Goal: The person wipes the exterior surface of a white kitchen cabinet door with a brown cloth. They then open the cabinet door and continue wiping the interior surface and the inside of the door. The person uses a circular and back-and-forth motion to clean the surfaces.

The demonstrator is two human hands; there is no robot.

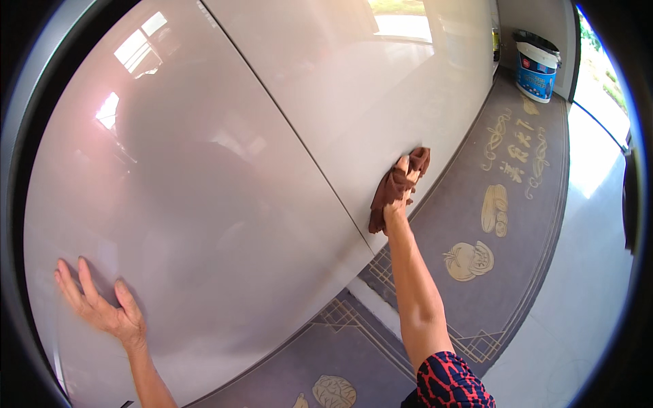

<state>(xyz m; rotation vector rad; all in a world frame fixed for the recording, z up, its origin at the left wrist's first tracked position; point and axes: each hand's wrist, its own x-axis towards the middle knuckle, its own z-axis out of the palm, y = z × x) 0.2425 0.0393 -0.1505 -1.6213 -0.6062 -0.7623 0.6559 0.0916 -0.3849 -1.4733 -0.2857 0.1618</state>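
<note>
Glossy light-coloured cabinet doors [214, 204] fill the left and middle of the view, parted by a dark slanting seam. My right hand [404, 178] grips a brown cloth [390, 191] and presses it to the lower part of the door panel right of the seam [352, 102]. Bunched folds of the cloth stick out past my fingertips and below my wrist. At the lower left, my left hand [104, 306] rests on the other door with its fingers spread, and nothing is in it.
Two grey floor mats [525, 214] with gold drawings lie along the cabinet foot, a pale strip between them. A blue and white plastic bucket [535, 69] with a black top stands at the far end. Right of the mats runs shiny pale floor [571, 285], beside a bright doorway [604, 66].
</note>
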